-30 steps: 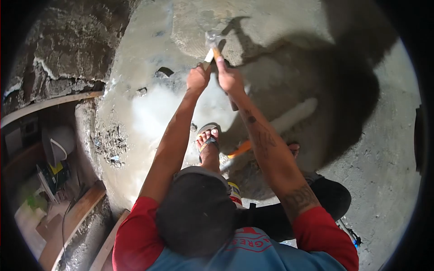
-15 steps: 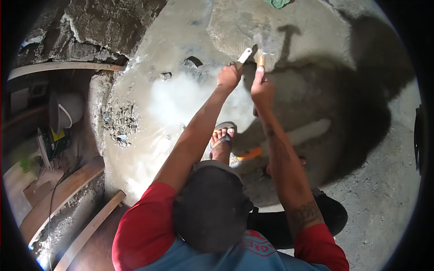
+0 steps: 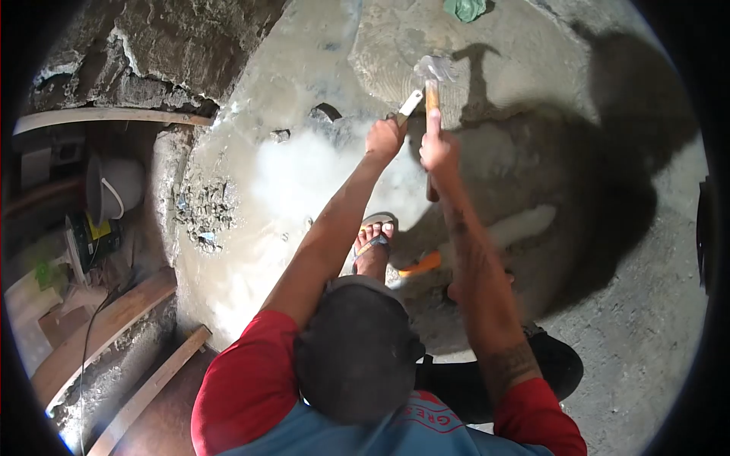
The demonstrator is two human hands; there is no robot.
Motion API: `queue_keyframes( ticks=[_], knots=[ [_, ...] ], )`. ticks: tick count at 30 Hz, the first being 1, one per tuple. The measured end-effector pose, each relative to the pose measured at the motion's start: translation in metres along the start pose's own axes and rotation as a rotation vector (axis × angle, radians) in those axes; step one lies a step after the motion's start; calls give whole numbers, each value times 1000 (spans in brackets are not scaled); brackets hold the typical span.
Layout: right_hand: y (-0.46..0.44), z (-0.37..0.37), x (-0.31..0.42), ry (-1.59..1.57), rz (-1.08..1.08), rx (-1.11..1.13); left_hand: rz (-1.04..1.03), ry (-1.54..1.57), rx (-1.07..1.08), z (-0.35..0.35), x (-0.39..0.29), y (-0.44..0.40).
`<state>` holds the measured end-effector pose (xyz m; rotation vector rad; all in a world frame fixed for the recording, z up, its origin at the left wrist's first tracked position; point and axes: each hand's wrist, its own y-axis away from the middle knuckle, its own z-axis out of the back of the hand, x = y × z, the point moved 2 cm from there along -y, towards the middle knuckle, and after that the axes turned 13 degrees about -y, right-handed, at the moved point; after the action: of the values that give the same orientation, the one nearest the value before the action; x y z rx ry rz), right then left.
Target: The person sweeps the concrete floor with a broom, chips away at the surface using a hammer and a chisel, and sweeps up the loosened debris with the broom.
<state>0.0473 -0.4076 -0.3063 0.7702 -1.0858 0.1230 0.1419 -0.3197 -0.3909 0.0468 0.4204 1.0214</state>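
Observation:
My left hand [image 3: 385, 140] is closed around a narrow flat tool with a pale end [image 3: 411, 102]; a small hole shows near its tip, and the rest of it is hidden, so its kind is unclear. In my right hand [image 3: 440, 152] is a hammer [image 3: 433, 97], gripped along its wooden handle with the thumb laid up the shaft. The hammer's metal head is slightly blurred and sits just beyond and right of the pale end, apart from it. Below both hands is a wet, greyish concrete floor [image 3: 319, 163].
An orange-handled tool [image 3: 420, 264] lies beside my sandalled foot [image 3: 372, 245]. Rubble [image 3: 205, 209] and a dark stone piece [image 3: 325, 112] are on the floor. Left are wooden boards [image 3: 114, 334] and a bucket [image 3: 114, 188]. A green crumpled thing [image 3: 465, 9] lies at the top.
The hammer head has shifted slightly up and left, and its handle shows more clearly. My right hand moved a little with it; my left hand has lowered slightly, still gripping the tool.

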Motion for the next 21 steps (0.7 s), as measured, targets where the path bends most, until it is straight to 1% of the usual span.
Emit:
queue_keyframes(
  ticks=[2,4,6,7,8,10,12,13,14,15,17,20,21],
  knots=[
    [18,-1,-7,65,339,-84,-9,22,-40,-8,3,0],
    [11,-2,-6,100,56,-49,-15,12,-6,-6,3,4],
    [-1,4,6,-52,-255,80,-18,8,13,-2,3,6],
    [-5,1,-8,-51,-247,80,-9,-7,0,0,2,6],
    [-5,-1,-20,-47,249,-36,-2,-22,-12,2,0,4],
    [3,-2,-11,-37,748,-148,-2,-11,-23,2,0,-2],
    [5,-1,-16,-78,-247,70,-13,-12,-13,1,-1,6],
    [11,4,8,-101,-257,88,-20,-16,-9,4,-2,3],
    [8,3,-8,-102,-259,85,-22,-17,3,5,-1,4],
    [-1,2,-25,-19,128,10,-23,-15,-3,4,0,4],
    [-13,1,-22,69,530,-64,-21,-8,-33,0,0,2],
    [4,2,-17,49,-59,6,-24,-20,3,-1,1,5],
    [0,8,-4,170,-81,28,-12,-30,15,1,1,4]
  ],
)
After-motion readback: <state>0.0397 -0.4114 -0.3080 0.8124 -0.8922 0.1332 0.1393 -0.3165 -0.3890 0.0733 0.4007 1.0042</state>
